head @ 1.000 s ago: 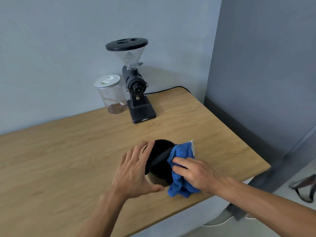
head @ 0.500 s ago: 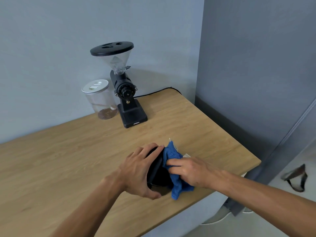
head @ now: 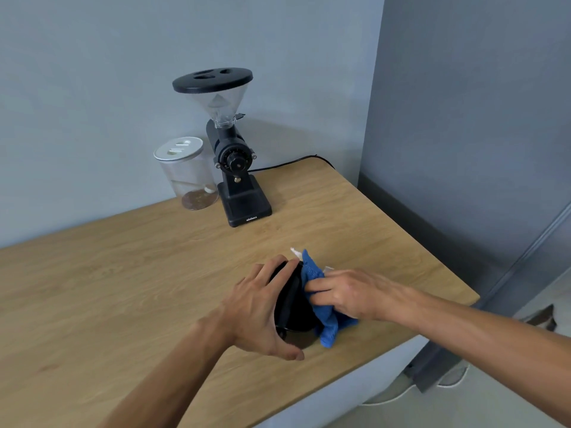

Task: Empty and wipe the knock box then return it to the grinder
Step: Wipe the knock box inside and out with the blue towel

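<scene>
The black round knock box (head: pixel 293 307) rests near the front right of the wooden table (head: pixel 123 273), tipped so its mouth faces right. My left hand (head: pixel 262 307) wraps around its left side and holds it. My right hand (head: pixel 346 293) presses a blue cloth (head: pixel 324 319) into the box's opening; part of the cloth hangs out below. The black grinder (head: pixel 236 168) with a clear hopper stands at the back of the table, well apart from the box.
A clear jar (head: pixel 187 174) with a white lid stands just left of the grinder. A black cable (head: pixel 290 163) runs behind the grinder to the wall. The table's right edge (head: pixel 417 242) and front edge are close to my hands; grey wall panels rise at right.
The knock box has been tipped further onto its side under my left hand, and my right hand has pushed the cloth deeper in. The view has shifted slightly.
</scene>
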